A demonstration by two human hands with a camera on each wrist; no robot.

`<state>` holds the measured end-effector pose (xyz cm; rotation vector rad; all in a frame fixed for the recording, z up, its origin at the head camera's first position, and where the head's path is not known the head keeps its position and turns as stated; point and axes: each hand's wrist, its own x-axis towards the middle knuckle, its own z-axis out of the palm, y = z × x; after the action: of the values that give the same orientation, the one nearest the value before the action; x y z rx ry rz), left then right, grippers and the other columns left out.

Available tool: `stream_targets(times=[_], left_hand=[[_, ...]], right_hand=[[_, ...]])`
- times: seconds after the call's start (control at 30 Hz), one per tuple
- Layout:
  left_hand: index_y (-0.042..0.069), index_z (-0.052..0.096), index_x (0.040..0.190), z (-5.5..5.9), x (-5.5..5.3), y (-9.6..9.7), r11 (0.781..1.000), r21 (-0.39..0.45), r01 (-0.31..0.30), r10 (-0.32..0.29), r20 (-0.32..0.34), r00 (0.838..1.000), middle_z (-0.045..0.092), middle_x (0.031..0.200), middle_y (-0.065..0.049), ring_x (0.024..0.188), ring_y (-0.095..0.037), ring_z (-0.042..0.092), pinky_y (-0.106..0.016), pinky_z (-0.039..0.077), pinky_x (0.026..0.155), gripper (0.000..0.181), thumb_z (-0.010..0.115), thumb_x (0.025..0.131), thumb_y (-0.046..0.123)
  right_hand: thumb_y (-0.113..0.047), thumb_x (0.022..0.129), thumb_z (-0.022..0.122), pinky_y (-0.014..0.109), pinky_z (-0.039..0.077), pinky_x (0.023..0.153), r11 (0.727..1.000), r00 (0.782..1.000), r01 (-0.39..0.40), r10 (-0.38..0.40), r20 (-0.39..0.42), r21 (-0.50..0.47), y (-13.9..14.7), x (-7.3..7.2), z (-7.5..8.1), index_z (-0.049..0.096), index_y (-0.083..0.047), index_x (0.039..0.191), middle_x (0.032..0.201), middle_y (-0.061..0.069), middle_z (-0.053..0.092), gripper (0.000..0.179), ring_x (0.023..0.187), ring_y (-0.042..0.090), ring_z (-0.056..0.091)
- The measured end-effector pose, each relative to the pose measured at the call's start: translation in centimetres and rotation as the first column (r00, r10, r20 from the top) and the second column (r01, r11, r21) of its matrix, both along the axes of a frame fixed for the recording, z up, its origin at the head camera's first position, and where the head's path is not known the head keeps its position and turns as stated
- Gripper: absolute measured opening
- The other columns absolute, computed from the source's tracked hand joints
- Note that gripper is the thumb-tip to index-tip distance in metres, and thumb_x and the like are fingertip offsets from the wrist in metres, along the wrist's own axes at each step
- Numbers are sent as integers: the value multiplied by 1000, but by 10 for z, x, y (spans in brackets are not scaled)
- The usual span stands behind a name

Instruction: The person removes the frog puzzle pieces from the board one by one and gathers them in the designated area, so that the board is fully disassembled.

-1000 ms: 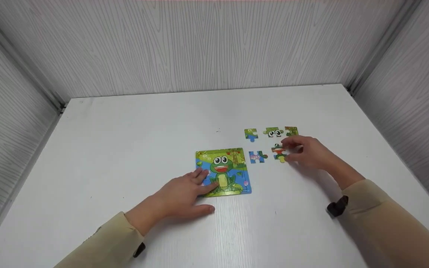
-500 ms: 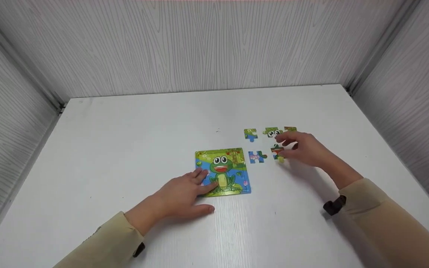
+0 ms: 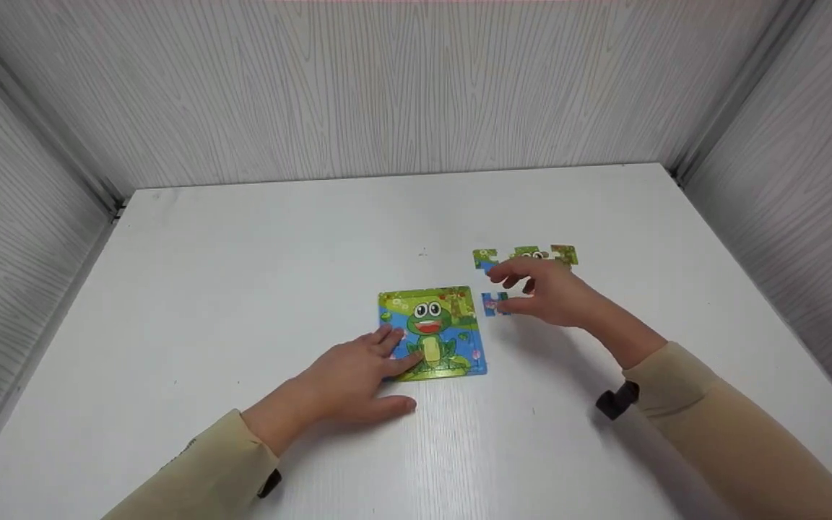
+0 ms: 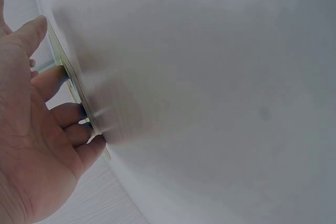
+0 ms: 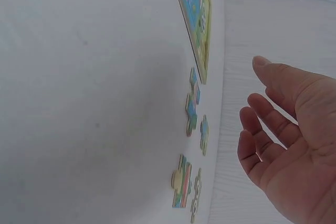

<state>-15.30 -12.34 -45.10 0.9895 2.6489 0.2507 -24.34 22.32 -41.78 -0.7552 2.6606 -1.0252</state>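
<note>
Frog board (image 3: 436,326): flat on the counter (image 3: 243,267), hasn't budged
Left hand (image 3: 351,375): resting on the board's left side, grip spread apart
Right hand (image 3: 557,292): slid closer to the board, above loose pieces (image 3: 490,304) right of it, grip loosely apart

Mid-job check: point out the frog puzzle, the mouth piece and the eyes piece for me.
Frog puzzle (image 3: 429,327): head view, on the frog's open mouth.
Mouth piece (image 5: 182,184): right wrist view, middle of its face.
Eyes piece (image 5: 196,195): right wrist view, between the two eyes.
</note>
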Motion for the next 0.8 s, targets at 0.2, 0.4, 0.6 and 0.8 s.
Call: stream_targets(times=[0.2,0.4,0.6,0.8], left_hand=[[27,48,162,-1,-1,0,1000,1,-3,3,0,1000,30,171,-17,159,-38,25,-54,36,122,74,51,101,70],[28,46,163,1,0,0,1000,-3,-12,12,7,1000,28,172,-17,159,-37,24,-55,36,122,75,51,101,70],[28,45,163,3,1,0,1000,-2,-12,12,8,1000,27,172,-18,160,-37,23,-55,35,122,74,51,101,69],[27,48,162,3,1,0,1000,5,-4,4,-2,1000,29,171,-21,159,-39,24,-55,36,121,72,52,102,67]], right_hand=[[-17,94,84,51,54,98,999,999,-46,46,2,11,-20,2,-6,68,-7,138,133,9,70,48,118,30,65],[-16,93,84,48,55,98,996,996,-82,82,22,35,-35,6,-14,68,-8,140,132,7,71,50,117,27,65],[-17,92,85,43,54,98,989,992,-117,113,52,93,-48,10,-19,69,-11,139,126,1,71,50,114,21,64],[-16,92,85,41,52,99,978,988,-150,143,60,142,-57,12,-24,68,-12,140,122,-1,68,52,110,20,61]])
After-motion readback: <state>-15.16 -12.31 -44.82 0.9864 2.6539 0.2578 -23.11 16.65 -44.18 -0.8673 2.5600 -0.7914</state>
